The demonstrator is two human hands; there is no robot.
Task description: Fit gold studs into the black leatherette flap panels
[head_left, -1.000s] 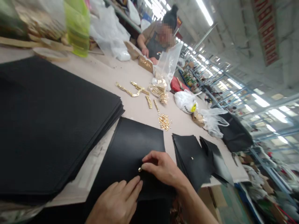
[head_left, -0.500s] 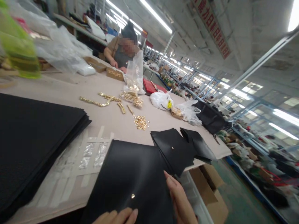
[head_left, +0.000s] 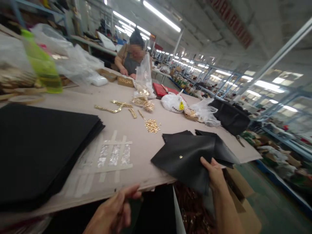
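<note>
My right hand (head_left: 212, 169) pinches the right edge of a black sheet (head_left: 187, 152) that bears a small gold stud. That sheet lies over other black sheets at the table's front right. Below the table's front edge, my left hand (head_left: 117, 204) has its fingers apart and holds nothing. Beyond the sheets is a pile of small gold pieces (head_left: 152, 126). Clear film held with tape strips (head_left: 114, 156) lies on the tabletop, between the pile and a large black stack (head_left: 44, 146) at the left.
Gold chains (head_left: 107, 109), bagged gold parts (head_left: 143, 89), a white plastic bag (head_left: 173, 102) and a red folder (head_left: 164, 90) lie farther back. A yellow-green bottle (head_left: 44, 65) stands back left. A person (head_left: 130, 60) sits across the table (head_left: 80, 97). Open cartons (head_left: 246, 201) are below right.
The studded black sheet has moved from in front of me to the right, onto the other sheets, with my right hand. My left hand has let go of it. The view has shifted slightly.
</note>
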